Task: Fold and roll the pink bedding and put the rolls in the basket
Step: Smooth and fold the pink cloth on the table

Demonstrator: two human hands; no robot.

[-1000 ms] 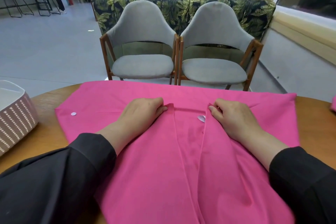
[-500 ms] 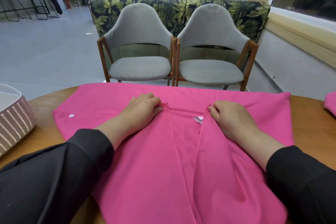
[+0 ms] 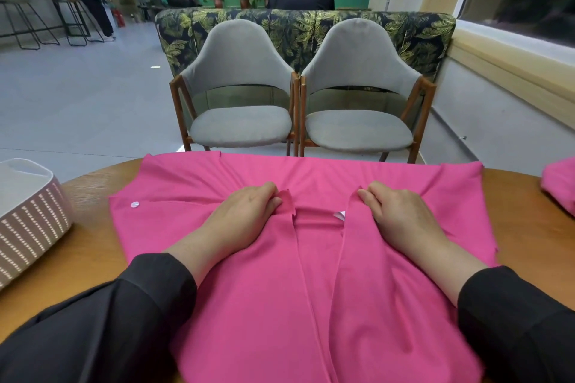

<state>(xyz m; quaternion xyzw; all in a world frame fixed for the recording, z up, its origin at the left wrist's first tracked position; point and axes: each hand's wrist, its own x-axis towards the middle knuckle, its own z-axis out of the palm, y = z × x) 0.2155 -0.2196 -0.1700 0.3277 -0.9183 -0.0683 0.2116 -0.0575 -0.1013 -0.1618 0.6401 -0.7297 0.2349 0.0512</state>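
A pink bedding sheet [image 3: 311,305] lies spread on the round wooden table [image 3: 93,246], its two side flaps folded inward and nearly meeting down the middle. My left hand [image 3: 245,211] pinches the far corner of the left flap, which stands up a little. My right hand [image 3: 395,211] pinches the far corner of the right flap beside a small white tag [image 3: 339,215]. A white snap button [image 3: 135,204] shows near the sheet's left edge. The basket [image 3: 31,221], white with a brown perforated wall, stands at the table's left edge.
Another bundle of pink fabric [image 3: 560,186] lies at the table's right edge. Two grey chairs [image 3: 239,96] stand just beyond the table, in front of a leaf-patterned sofa back [image 3: 298,28]. A person sits behind it, another stands far left.
Both hands have lifted the flap corners slightly, and the fabric between them has bunched into a small ridge. The gap between the flaps is wider at the far end.
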